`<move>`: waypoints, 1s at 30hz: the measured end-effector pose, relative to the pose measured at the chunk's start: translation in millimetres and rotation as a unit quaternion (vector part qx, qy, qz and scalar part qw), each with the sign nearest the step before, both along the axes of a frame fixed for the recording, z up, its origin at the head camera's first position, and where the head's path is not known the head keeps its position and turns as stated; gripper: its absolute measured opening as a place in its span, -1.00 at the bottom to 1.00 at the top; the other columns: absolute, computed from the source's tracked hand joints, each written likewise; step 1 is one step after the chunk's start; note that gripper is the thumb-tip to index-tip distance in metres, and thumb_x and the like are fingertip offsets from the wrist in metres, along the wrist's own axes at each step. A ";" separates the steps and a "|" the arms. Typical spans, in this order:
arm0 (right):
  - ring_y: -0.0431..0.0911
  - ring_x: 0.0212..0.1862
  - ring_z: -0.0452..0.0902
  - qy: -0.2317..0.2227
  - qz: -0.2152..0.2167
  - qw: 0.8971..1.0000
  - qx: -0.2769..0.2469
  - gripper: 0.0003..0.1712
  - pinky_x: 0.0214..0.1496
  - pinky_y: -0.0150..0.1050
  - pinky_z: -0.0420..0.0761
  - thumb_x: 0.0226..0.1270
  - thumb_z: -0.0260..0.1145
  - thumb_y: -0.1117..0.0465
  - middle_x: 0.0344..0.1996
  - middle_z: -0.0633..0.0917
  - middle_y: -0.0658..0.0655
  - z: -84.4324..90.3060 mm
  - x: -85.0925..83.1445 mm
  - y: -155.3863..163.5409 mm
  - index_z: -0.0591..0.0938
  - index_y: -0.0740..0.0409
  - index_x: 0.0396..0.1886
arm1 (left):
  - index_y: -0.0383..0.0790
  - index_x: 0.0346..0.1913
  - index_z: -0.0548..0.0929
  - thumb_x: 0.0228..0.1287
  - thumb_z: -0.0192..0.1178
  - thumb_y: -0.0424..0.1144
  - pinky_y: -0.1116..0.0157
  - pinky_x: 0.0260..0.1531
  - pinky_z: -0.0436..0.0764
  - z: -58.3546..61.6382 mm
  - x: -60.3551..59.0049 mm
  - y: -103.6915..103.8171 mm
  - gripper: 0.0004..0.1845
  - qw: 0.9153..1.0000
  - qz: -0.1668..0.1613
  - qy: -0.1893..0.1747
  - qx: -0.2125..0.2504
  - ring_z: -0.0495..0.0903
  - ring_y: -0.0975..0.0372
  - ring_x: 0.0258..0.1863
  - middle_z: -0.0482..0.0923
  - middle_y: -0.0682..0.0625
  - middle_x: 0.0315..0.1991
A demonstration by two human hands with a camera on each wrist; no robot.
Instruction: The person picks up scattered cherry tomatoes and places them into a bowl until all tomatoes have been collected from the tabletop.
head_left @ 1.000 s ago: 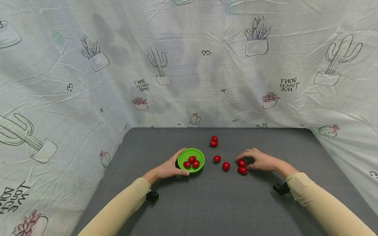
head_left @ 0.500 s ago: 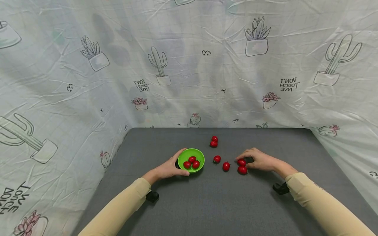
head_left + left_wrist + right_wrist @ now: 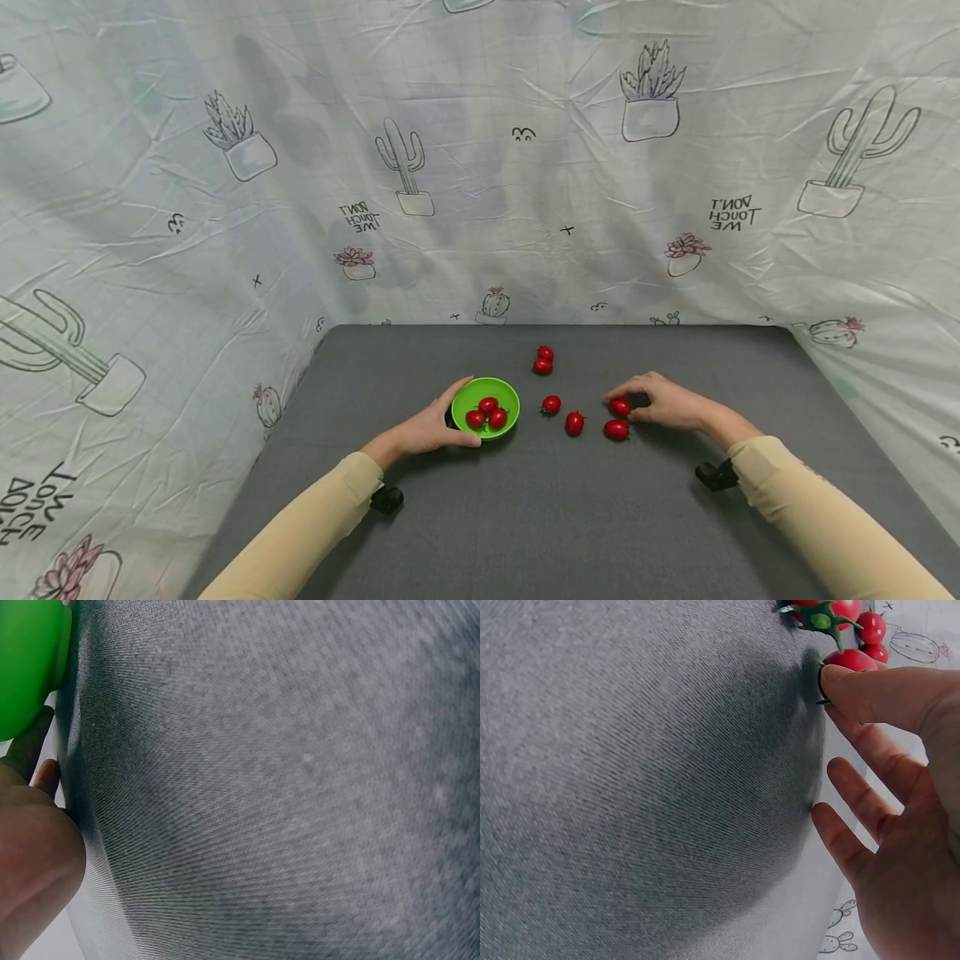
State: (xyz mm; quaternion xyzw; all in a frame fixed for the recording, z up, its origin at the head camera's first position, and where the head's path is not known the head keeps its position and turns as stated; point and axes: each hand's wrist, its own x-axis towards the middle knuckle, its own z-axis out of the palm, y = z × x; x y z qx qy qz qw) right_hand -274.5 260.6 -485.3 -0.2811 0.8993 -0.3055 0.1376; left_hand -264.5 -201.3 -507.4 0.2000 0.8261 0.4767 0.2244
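A green bowl [image 3: 487,386] stands on the table with 3 red cherry tomatoes [image 3: 488,406] inside. My left hand [image 3: 426,427] holds its left side, thumb at the near rim and fingers round the far side; the left wrist view shows fingers against the bowl's outer wall [image 3: 28,660]. At the right, my right hand [image 3: 669,405] pinches a cherry tomato [image 3: 619,407] between thumb and forefinger, the other fingers spread in the right wrist view. Just nearer lies another cherry tomato [image 3: 617,430], apart from the pinched one.
Between bowl and right hand lie two single tomatoes [image 3: 551,405] [image 3: 574,423]. Farther back, a touching pair of tomatoes [image 3: 543,366] rests on the dark grey table [image 3: 510,517]. A patterned cloth [image 3: 480,192] hangs behind the table's far edge.
My right hand has shifted slightly right and away with the pinched tomato, which has come apart from the nearer one. The left hand and bowl have not moved.
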 end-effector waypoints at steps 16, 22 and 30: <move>0.23 0.39 0.32 0.019 -0.044 0.998 -0.041 -0.49 0.33 0.34 0.31 0.54 0.29 0.15 0.34 0.54 0.20 19.7 -9.4 -9.4 0.54 0.15 0.41 | 0.14 0.68 -0.07 0.16 0.54 0.05 -0.17 0.43 0.09 -0.4 0.6 -1.5 0.19 1.000 0.002 -0.001 0.002 0.00 0.08 0.57 -0.03 0.04 0.61; 0.14 0.39 0.34 0.012 -0.033 0.997 -0.063 -0.48 0.38 0.29 0.28 0.54 0.30 0.15 0.34 0.53 0.13 31.7 -15.1 -32.4 0.53 0.02 0.44 | 0.15 0.68 -0.08 0.16 0.54 0.05 -0.15 0.45 0.08 -0.8 -0.2 -1.7 0.19 1.000 0.000 0.002 -0.003 0.00 0.09 0.57 -0.04 0.04 0.61; 0.09 0.36 0.35 0.005 -0.020 0.997 -0.076 -0.49 0.41 0.25 0.26 0.53 0.30 0.13 0.31 0.52 0.09 44.7 -18.6 -66.0 0.54 0.02 0.42 | 0.15 0.68 -0.11 0.15 0.54 0.08 -0.14 0.44 0.09 -0.7 -0.6 -1.7 0.21 1.000 -0.007 0.007 -0.002 -0.01 0.07 0.57 -0.06 0.00 0.62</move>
